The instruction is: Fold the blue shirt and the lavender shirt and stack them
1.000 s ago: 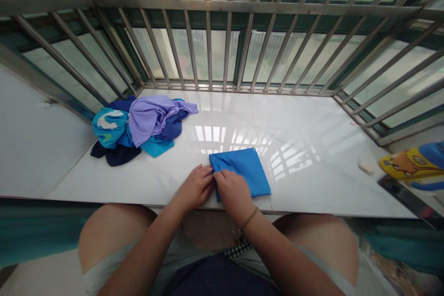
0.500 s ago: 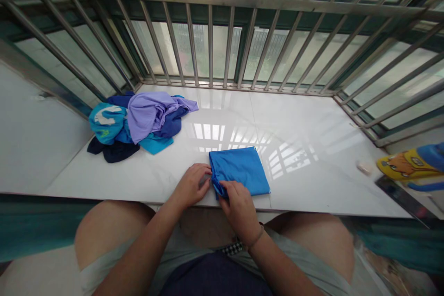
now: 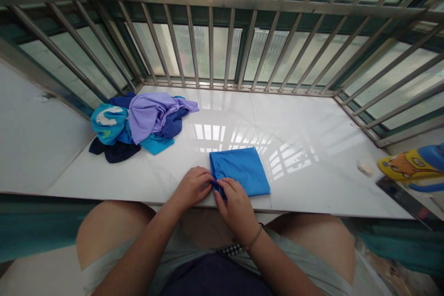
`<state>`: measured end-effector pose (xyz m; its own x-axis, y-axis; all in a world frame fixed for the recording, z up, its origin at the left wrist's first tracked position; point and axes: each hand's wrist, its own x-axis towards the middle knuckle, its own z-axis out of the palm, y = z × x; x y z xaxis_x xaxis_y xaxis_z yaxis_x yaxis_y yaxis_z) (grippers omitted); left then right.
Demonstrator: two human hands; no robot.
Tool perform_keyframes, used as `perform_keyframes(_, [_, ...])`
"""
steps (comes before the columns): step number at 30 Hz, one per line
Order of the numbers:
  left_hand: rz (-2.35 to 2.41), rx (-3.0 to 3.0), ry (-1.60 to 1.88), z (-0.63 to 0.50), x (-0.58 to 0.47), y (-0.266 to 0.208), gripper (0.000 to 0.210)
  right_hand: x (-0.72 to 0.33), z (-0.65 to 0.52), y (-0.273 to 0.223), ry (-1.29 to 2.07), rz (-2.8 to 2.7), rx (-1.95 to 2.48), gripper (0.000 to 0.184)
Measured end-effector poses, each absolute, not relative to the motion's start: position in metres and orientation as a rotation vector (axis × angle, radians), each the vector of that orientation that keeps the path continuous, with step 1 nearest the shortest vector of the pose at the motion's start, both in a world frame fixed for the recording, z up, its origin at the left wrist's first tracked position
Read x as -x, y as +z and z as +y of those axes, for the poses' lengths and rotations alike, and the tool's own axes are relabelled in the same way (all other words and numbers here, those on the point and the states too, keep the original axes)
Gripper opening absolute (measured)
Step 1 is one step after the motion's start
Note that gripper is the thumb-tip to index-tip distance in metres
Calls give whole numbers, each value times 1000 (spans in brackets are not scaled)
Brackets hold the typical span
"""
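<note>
A folded blue garment (image 3: 243, 171) lies flat on the white ledge in front of me, with its left edge gathered and wrinkled. My left hand (image 3: 194, 187) is at that edge, fingers curled and the tips touching the cloth. Across the near left corner lies my right hand (image 3: 236, 201), its thumb and fingers pinching the gathered fabric. Both hands' fingertips nearly meet there, and part of the edge is hidden under them. What kind of garment it is I cannot make out.
To the left is a heap of clothes, with a lavender garment (image 3: 152, 115) over blue and dark pieces (image 3: 121, 151). A yellow and blue bottle (image 3: 409, 164) and a dark phone-like slab (image 3: 402, 199) lie at the right. Metal bars (image 3: 211, 46) enclose the ledge (image 3: 312, 180).
My right fingers have shifted slightly up and left along the gathered edge, closer to my left fingertips. The garment stays in place.
</note>
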<state>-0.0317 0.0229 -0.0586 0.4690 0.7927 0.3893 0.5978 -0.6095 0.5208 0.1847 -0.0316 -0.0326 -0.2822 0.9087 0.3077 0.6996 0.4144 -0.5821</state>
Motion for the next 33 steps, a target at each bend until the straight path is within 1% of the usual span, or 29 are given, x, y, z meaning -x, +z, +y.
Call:
perform_keyframes(4, [1173,-2400,846,22,31,-54,16,-183,-33,-30,426,-2076,1279,37])
perform_keyframes(9, [1098,-2372,790,22,33,-48,27,-184,-36,-33,441,-2190,1262,28])
perform_keyframes(13, [1084,-2316,826,21,34,-46,36,-185,-37,-38,352,-2284,1286,42])
perform_keyframes(14, [1118,-2285,836,20,34,-46,35,-185,-37,-40,302,-2307,1287,41])
perform_keyframes(17, [1234,-2209,860,18,33,-50,28,-185,-35,-48,163,-2332,1272,26])
perform_keyframes(19, [1252,-2198,863,19,32,-53,27,-186,-34,-52,122,-2330,1255,21])
perform_keyframes(24, [1358,-2076,938,44,27,-59,36,-188,-32,-57,77,-2335,1217,21])
perform_keyframes(29, [1394,-2015,956,80,13,-56,22,-187,-32,-55,26,-2379,1172,23])
perform_keyframes(33, [1461,-1816,1022,92,1,-55,17,-188,-31,-53,3,-2403,1140,23])
